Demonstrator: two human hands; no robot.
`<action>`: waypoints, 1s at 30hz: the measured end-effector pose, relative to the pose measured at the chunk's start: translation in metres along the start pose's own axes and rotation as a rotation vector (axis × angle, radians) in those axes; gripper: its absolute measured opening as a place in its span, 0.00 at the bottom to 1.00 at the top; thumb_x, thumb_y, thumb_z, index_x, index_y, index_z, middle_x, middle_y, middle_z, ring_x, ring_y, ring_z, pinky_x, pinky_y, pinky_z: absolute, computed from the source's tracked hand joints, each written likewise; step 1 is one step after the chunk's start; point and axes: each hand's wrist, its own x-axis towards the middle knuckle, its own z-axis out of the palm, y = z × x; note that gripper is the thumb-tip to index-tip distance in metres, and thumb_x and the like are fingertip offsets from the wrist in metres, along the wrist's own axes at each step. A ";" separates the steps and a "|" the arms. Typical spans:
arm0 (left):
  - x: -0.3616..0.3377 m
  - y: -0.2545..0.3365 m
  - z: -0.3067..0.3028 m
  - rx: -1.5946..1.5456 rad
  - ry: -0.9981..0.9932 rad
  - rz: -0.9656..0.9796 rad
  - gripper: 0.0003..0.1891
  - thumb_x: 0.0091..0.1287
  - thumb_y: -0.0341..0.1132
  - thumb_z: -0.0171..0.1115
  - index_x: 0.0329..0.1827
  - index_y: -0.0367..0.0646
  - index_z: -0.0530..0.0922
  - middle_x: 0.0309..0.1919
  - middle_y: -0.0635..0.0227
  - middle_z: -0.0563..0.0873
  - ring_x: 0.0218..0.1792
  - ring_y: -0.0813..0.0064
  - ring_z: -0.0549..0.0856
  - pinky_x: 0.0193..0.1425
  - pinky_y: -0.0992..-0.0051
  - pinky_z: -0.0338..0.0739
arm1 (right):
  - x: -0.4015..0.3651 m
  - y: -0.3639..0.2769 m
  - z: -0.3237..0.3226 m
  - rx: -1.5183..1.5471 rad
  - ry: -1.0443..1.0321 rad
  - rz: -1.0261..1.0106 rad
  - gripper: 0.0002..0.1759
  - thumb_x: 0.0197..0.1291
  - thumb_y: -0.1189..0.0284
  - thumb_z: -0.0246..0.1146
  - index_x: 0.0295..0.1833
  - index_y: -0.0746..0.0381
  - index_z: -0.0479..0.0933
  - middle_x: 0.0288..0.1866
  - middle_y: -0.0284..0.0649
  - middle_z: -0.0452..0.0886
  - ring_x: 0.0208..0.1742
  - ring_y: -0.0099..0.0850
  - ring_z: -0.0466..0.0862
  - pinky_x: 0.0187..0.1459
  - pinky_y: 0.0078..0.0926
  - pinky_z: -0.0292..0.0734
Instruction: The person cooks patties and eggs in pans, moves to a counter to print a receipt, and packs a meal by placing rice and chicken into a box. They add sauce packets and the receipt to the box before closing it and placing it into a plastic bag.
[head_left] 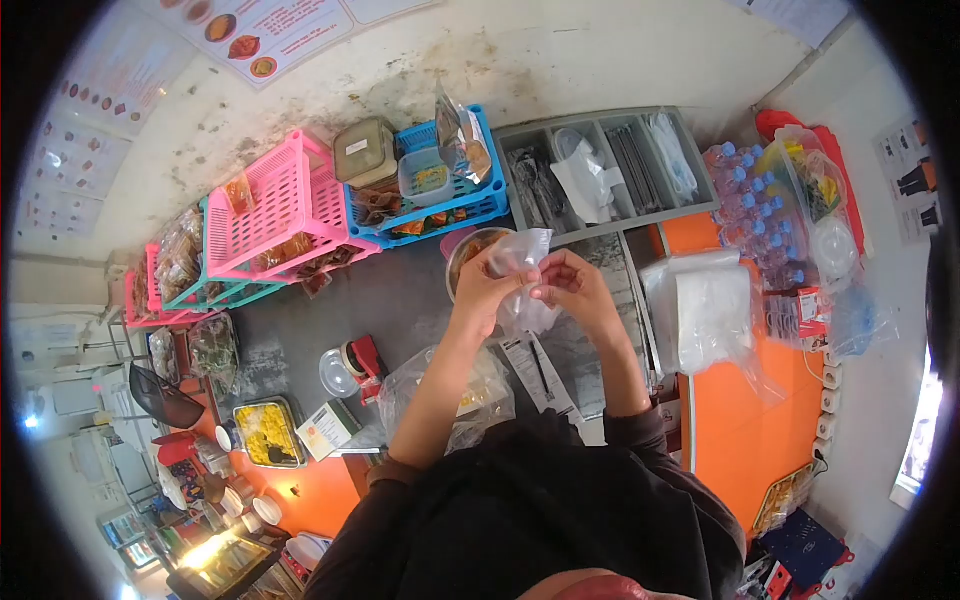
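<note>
We hold the clear bag [522, 254] up over the grey surface [410, 290], partly hiding the bowl [464, 250], our left hand [480, 296] gripping it between thumb and fingers while our right hand [580, 292] pinches its edge, fingers narrow. We seem to be working its thin layers apart, so the next move calls for a light, steady pinch from both hands.

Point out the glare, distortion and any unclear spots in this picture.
Head view: fisheye bowing, with black corners; head view: yellowish glare burns out at lower left, and the bright panel at the right edge is washed out; head view: the left hand and right hand look fairly sharp around the translucent bag, but the wall poster's small print is unreadable.
</note>
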 end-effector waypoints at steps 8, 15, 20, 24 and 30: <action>0.016 -0.011 -0.046 -0.460 0.310 -0.179 0.20 0.64 0.43 0.68 0.52 0.42 0.75 0.38 0.68 0.83 0.37 0.77 0.82 0.38 0.75 0.78 | 0.065 0.026 -0.064 -0.465 0.446 -0.100 0.08 0.63 0.79 0.56 0.44 0.64 0.79 0.33 0.33 0.79 0.29 0.18 0.76 0.26 0.15 0.68; 0.012 -0.019 -0.033 -0.276 0.242 0.012 0.16 0.67 0.43 0.65 0.47 0.39 0.80 0.42 0.70 0.85 0.42 0.78 0.83 0.45 0.77 0.77 | 0.061 0.025 0.011 -0.328 -0.278 -0.100 0.22 0.54 0.80 0.63 0.57 0.60 0.77 0.37 0.35 0.78 0.31 0.21 0.79 0.26 0.19 0.73; 0.004 -0.015 -0.065 -0.235 0.294 0.103 0.14 0.65 0.43 0.67 0.42 0.41 0.81 0.37 0.72 0.83 0.36 0.83 0.80 0.41 0.79 0.73 | 0.127 0.070 -0.064 -0.817 0.509 -0.533 0.10 0.56 0.85 0.60 0.42 0.65 0.82 0.35 0.39 0.78 0.30 0.30 0.80 0.33 0.28 0.76; -0.020 0.016 -0.076 -0.280 0.360 0.120 0.12 0.68 0.40 0.63 0.42 0.40 0.78 0.43 0.64 0.84 0.40 0.73 0.84 0.44 0.74 0.78 | 0.164 0.155 -0.149 -1.594 0.476 -0.334 0.11 0.56 0.81 0.60 0.44 0.62 0.81 0.43 0.45 0.79 0.47 0.45 0.79 0.45 0.42 0.74; -0.076 0.032 -0.083 -0.373 0.336 0.212 0.09 0.71 0.35 0.58 0.47 0.38 0.76 0.50 0.56 0.83 0.47 0.61 0.86 0.50 0.65 0.82 | 0.142 0.071 -0.089 -1.722 0.302 -0.245 0.18 0.57 0.76 0.62 0.54 0.58 0.78 0.46 0.52 0.79 0.53 0.50 0.77 0.49 0.45 0.74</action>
